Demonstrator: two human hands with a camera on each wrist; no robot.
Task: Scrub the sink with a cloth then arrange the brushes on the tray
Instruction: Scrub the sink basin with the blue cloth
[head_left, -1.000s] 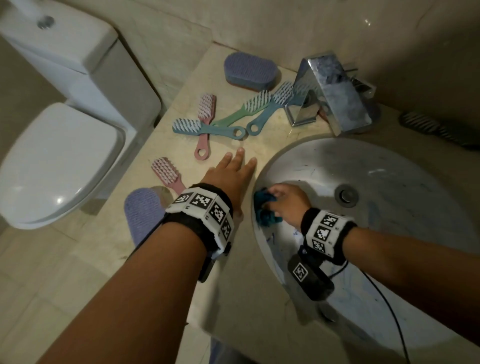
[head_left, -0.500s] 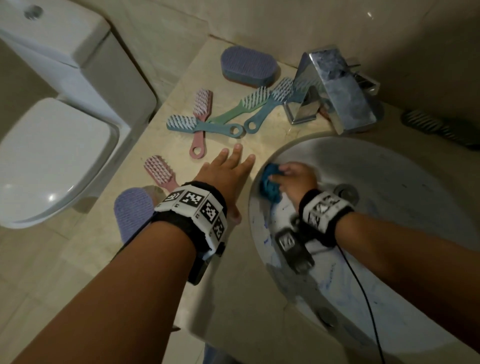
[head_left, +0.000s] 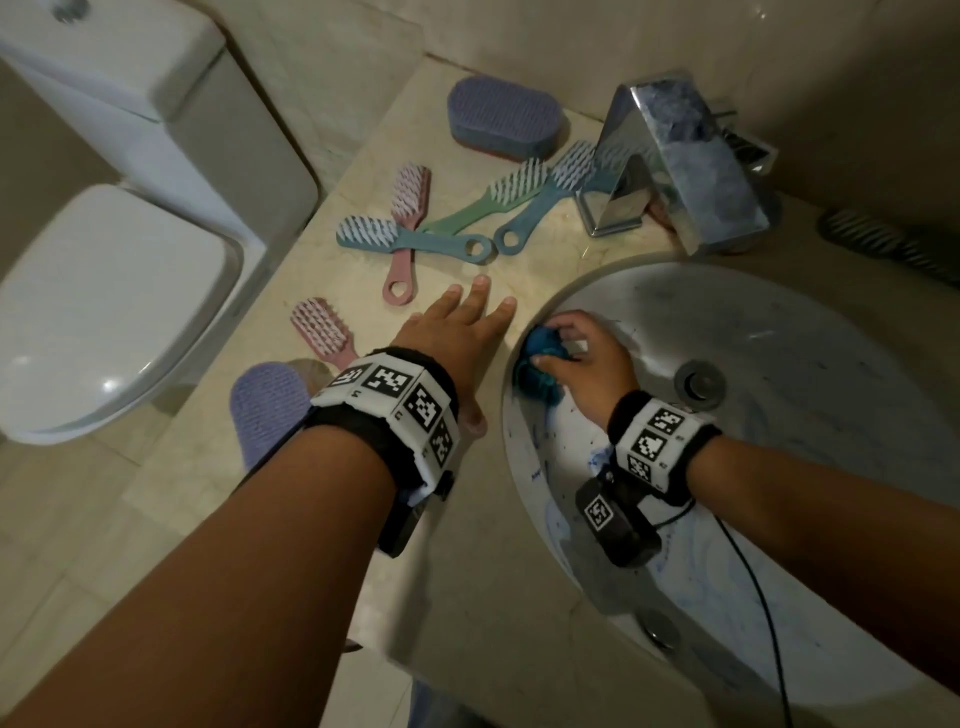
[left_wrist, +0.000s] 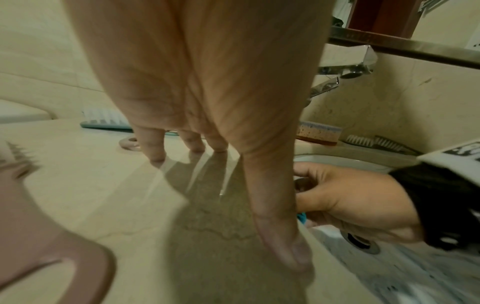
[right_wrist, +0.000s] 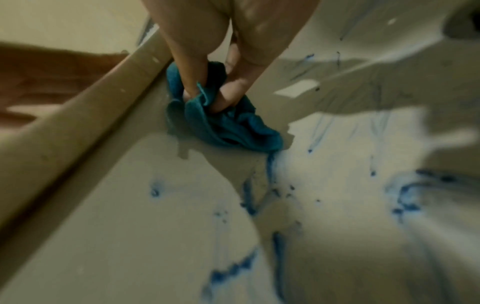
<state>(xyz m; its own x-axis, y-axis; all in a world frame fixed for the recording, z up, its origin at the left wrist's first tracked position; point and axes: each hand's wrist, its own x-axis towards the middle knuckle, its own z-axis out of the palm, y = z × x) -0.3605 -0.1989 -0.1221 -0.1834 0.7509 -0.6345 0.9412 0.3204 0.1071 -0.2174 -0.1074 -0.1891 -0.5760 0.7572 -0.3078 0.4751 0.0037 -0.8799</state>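
Note:
My right hand (head_left: 576, 358) grips a bunched teal cloth (head_left: 537, 364) (right_wrist: 228, 125) and presses it on the left inner wall of the round white sink (head_left: 810, 332), just under the rim. Blue streaks (right_wrist: 405, 195) mark the basin. My left hand (head_left: 462, 332) (left_wrist: 207, 127) lies flat on the beige counter (head_left: 322, 457), fingers straight, holding nothing. Beyond its fingers lie several small brushes: a pink one (head_left: 408, 218), a teal one (head_left: 405, 241), a green one (head_left: 493, 200), a blue one (head_left: 540, 208). Another pink brush (head_left: 324, 332) lies left of my wrist.
A chrome tap (head_left: 680, 166) stands behind the sink. Two purple oval scrubbers lie on the counter, one at the back (head_left: 506, 119) and one at the front edge (head_left: 270, 405). A white toilet (head_left: 104, 291) stands left. Dark brushes (head_left: 883, 244) lie far right.
My right hand has rubbed the cloth along the sink's left wall, away from me and then a little back. My left hand stays flat on the counter.

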